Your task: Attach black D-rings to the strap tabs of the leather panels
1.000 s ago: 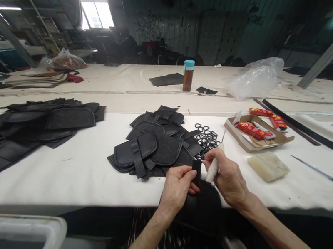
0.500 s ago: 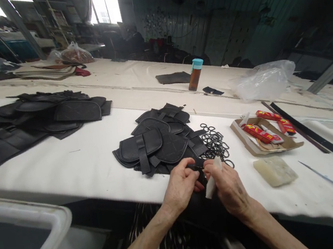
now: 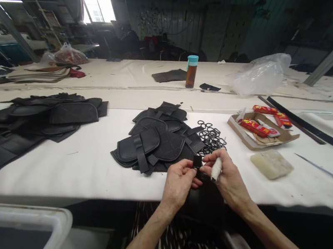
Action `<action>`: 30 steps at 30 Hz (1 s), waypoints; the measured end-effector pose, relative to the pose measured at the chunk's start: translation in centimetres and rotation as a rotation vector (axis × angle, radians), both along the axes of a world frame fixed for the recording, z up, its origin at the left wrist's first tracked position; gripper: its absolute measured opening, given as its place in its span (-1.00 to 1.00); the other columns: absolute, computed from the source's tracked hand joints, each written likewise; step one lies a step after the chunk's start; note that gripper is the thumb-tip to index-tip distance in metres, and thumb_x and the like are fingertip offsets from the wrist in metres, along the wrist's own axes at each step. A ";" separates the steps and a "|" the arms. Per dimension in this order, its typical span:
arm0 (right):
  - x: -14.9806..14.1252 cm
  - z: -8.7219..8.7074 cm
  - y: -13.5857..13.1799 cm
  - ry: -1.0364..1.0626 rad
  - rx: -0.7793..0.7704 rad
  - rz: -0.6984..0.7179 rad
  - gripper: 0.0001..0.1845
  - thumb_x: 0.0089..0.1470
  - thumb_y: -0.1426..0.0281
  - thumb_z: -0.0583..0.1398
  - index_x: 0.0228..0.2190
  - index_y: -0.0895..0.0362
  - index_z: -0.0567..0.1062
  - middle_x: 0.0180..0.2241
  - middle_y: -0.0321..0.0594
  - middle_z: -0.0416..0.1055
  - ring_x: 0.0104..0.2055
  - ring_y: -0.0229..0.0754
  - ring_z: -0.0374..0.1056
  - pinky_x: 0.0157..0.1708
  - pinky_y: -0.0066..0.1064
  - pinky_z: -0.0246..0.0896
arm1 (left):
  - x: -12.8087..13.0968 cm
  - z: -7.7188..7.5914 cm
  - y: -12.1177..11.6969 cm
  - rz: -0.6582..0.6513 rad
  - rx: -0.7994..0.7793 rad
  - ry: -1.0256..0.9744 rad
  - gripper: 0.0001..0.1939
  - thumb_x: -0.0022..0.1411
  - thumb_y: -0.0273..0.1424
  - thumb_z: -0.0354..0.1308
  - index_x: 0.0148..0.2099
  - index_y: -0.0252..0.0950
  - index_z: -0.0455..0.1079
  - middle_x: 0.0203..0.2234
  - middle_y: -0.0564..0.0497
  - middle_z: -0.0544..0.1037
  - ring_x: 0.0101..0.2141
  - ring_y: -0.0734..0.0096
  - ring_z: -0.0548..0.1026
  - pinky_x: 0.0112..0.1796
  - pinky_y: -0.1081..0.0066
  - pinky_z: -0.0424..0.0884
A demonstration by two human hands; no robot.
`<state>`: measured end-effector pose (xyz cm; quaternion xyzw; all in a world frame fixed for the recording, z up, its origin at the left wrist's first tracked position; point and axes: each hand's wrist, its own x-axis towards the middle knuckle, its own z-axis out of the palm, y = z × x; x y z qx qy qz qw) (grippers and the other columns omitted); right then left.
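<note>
At the table's front edge, my left hand [image 3: 179, 178] is closed in a pinch on a short black strap [image 3: 197, 161]. My right hand [image 3: 225, 174] pinches the same strap from the other side. A white wrapped piece [image 3: 216, 170] shows at my right fingers; whether it is a finger wrap or a held object I cannot tell. Below the strap, a dark leather piece [image 3: 205, 200] hangs over my lap. Just beyond my hands lie a pile of black leather flap pieces [image 3: 168, 144] with straps and a heap of black D-rings [image 3: 211, 136].
A larger pile of black leather pieces [image 3: 73, 113] is on the left. To the right are a cardboard tray [image 3: 246, 141] with red packets, a yellowish block [image 3: 272, 163], a thin pointed metal tool [image 3: 329, 174] and black strips [image 3: 305, 121]. A bottle [image 3: 192, 72] stands farther back. A white-rimmed bin [image 3: 64, 218] is at lower left.
The strap end now stands up between my fingertips. My right hand has turned, and the white piece in it points differently. The camera view has shifted slightly.
</note>
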<state>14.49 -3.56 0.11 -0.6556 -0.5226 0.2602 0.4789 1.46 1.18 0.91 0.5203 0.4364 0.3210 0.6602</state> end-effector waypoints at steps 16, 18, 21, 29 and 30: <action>0.4 2.6 1.6 0.164 0.129 -0.002 -0.77 -0.10 0.42 0.23 -0.42 0.07 0.24 -0.44 -0.42 0.27 -0.44 -0.30 0.20 -0.37 -0.45 0.13 | -2.5 1.6 -2.7 0.011 -0.122 -0.038 -0.72 0.12 -0.19 0.11 -0.47 -0.30 0.26 -0.77 0.19 0.29 -0.79 0.66 0.20 -0.74 0.63 0.09; 0.2 3.0 1.7 0.132 0.170 -0.001 -0.79 -0.09 0.43 0.23 -0.42 0.07 0.25 -0.47 -0.43 0.26 -0.45 -0.32 0.19 -0.40 -0.48 0.13 | -2.6 1.3 -2.5 -0.154 -0.459 -0.176 -0.59 0.16 -0.09 0.02 -0.48 -0.36 0.31 -0.69 0.05 0.42 -0.75 0.58 0.32 -0.72 0.59 0.20; -0.7 3.3 1.3 0.081 0.209 0.039 -0.82 -0.06 0.45 0.21 -0.40 0.07 0.28 -0.47 -0.42 0.27 -0.48 -0.34 0.20 -0.45 -0.51 0.14 | -2.5 1.0 -1.8 -0.182 -0.791 -0.335 -0.44 0.23 -0.05 -0.13 -0.37 -0.47 0.41 -0.51 -0.18 0.55 -0.55 0.34 0.53 -0.52 0.43 0.43; -2.4 0.3 -2.9 -0.055 0.313 0.330 -0.87 0.08 0.52 0.05 -0.37 0.06 0.33 -0.31 -0.26 0.40 -0.34 -0.25 0.35 -0.40 -0.45 0.29 | -1.7 1.9 -1.3 0.061 -0.811 -0.385 -0.68 0.22 -0.38 0.00 -0.53 -0.42 0.37 -0.66 -0.04 0.47 -0.63 0.41 0.46 -0.47 0.36 0.44; -2.3 0.0 -3.2 -0.128 0.350 0.367 -0.85 0.09 0.54 0.04 -0.39 0.07 0.34 -0.30 -0.25 0.41 -0.32 -0.23 0.35 -0.36 -0.41 0.30 | -1.5 1.7 -1.4 0.097 -0.791 -0.358 -0.70 0.20 -0.41 0.03 -0.54 -0.41 0.36 -0.68 -0.01 0.45 -0.65 0.44 0.42 -0.52 0.39 0.42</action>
